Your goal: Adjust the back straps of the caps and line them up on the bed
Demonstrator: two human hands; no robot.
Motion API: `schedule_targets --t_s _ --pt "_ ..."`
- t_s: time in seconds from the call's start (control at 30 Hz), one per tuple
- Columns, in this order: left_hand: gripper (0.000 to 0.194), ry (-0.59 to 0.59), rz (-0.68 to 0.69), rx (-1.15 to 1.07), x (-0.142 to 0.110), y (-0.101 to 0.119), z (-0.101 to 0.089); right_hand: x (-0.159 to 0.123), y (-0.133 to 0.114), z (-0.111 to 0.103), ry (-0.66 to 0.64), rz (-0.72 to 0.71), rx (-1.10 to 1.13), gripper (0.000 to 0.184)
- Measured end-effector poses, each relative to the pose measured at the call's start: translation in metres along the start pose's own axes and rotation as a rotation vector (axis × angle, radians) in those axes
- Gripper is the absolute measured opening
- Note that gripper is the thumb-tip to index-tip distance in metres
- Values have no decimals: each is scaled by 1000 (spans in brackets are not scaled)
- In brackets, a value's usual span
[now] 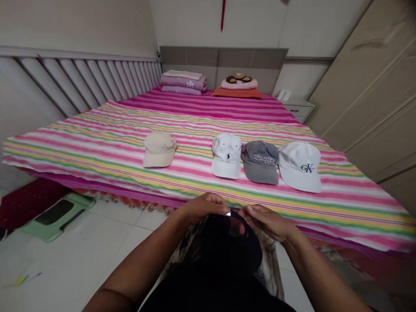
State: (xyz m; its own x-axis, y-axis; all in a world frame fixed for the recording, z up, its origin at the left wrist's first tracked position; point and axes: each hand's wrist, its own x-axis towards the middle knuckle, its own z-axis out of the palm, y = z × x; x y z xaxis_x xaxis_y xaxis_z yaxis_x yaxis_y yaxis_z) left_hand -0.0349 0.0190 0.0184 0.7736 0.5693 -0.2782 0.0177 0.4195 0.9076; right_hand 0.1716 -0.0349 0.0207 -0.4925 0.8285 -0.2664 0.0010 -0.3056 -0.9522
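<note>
Close to my body, a black cap [232,247] hangs between my two hands, its back opening facing the bed. My left hand [209,206] pinches one side of its back edge, where a small pale spot shows. On the other side of that opening, my right hand [266,220] has its thumb and fingers closed on the edge. Beyond my hands lie a beige cap [159,149], a white cap with a small dark logo [226,156], a grey cap [261,162] and a white "CK" cap [300,167], all with brims towards me.
The caps rest on a bed with a striped sheet [113,151]. Folded purple bedding [183,83] and a pink pile [238,83] sit by the headboard [221,60]. A green stool [56,216] stands on the floor at left. A rail [97,76] runs along the left side.
</note>
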Motion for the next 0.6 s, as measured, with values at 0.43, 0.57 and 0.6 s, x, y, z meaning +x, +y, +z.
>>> schedule_targets --t_s 0.43,0.57,0.6 --pt "18 -8 -27 -37 7 -4 -9 -9 -2 -2 59 -129 134 41" --pt "18 -8 -10 -83 8 0 -6 -10 -3 -6 34 -135 154 26" --pt "19 -11 0 -96 7 2 -5 -10 -4 -7 32 -151 177 24"
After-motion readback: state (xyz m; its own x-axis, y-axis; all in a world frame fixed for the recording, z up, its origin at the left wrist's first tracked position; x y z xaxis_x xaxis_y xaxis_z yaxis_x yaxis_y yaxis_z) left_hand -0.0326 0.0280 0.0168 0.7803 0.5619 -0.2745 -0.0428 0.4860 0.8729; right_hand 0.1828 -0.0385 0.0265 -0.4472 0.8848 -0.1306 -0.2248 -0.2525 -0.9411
